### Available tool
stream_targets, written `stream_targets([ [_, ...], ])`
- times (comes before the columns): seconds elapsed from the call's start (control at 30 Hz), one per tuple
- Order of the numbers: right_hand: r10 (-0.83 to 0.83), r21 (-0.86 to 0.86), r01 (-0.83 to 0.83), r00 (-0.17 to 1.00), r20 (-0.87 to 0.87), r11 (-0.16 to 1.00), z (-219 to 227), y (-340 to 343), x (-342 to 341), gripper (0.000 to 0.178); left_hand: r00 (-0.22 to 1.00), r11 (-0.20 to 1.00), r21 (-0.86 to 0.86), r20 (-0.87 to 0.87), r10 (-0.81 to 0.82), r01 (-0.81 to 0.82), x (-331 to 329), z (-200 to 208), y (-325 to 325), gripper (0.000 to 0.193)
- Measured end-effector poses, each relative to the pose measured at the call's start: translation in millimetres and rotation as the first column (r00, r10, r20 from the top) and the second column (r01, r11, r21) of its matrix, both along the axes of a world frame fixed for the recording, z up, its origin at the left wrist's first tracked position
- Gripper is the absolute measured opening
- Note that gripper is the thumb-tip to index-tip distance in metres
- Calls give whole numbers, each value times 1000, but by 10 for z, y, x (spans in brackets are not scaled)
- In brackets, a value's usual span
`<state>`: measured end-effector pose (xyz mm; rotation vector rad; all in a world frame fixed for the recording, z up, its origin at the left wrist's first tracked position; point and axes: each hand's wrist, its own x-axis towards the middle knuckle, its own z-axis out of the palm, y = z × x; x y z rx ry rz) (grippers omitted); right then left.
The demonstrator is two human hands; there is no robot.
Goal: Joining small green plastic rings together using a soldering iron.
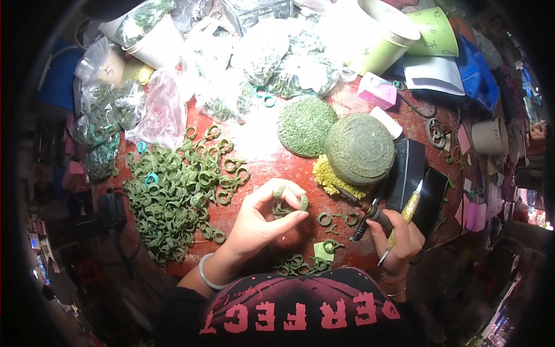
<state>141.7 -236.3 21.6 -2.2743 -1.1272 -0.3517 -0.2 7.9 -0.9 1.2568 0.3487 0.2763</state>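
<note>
My left hand [254, 222] pinches a small green ring [303, 203] between thumb and fingers, just above the middle of the red table. Part of the ring is hidden by the fingers. My right hand [403, 246] is closed around a dark-handled tool like a soldering iron [378, 217], its thin tip reaching toward a yellow, crumbly sponge-like piece [326, 176]. A slim gold-coloured tool with pointed metal ends [411, 209] also sits between the right fingers. Several loose green rings [325, 219] lie between the hands, one on a yellow-green paper slip [322, 251].
A big heap of green rings [173, 199] covers the left side. Beyond the hands are a round grey-green block [361, 147], a textured green disc [306, 124], and plastic bags [277, 58]. Black boxes [406, 173] lie at right; a pink box [377, 91] stands farther back.
</note>
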Motion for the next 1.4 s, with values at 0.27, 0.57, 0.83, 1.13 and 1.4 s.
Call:
stream_targets([
  [0.27, -32, -54, 34, 998, 46, 998, 51, -25, 11, 33, 999, 1000, 20, -35, -22, 22, -24, 60, -2, 17],
  [0.57, 3, 30, -4, 999, 36, 1000, 18, -47, -64, 37, 997, 998, -58, -70, -17, 13, -38, 54, -11, 9],
  [0.83, 43, 92, -43, 999, 7, 995, -118, 54, -35, 39, 999, 999, 33, -32, 1, 0, -39, -7, 3, 7],
  [1.13, 90, 65, -90, 996, 14, 994, -110, 57, -13, 42, 998, 997, 62, -31, 51, -49, -26, -1, -34, 11],
  [1.4, 111, 58, -111, 994, 6, 992, -113, 58, -5, 43, 997, 997, 65, -69, 33, -29, -31, -13, -37, 12],
])
